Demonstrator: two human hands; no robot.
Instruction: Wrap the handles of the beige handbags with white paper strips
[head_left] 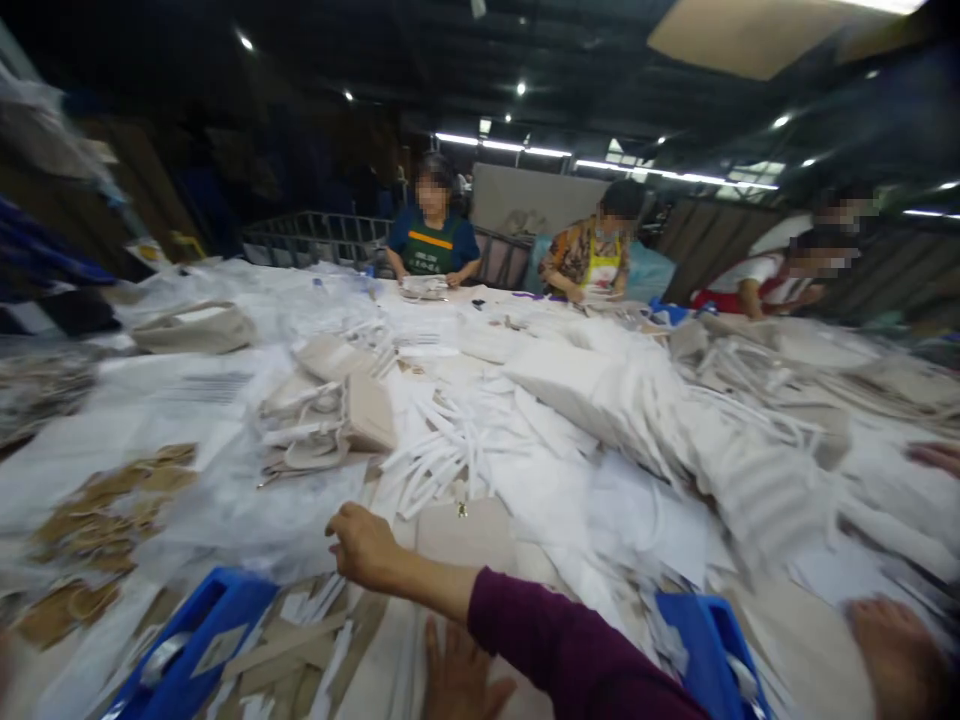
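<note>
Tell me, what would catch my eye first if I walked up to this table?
A sea of white strips and beige cloth pieces fills the middle, heaped from near to far. Close in, the person's right hand, maroon-sleeved, reaches leftward over clear plastic, beside a blue tape dispenser. Co-workers stand along the far edge.

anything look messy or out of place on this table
No damage or spill shows. The white strips lie in a loose crisscross heap in the middle, not stacked, and the right hand crosses over the flat left hand.
</note>
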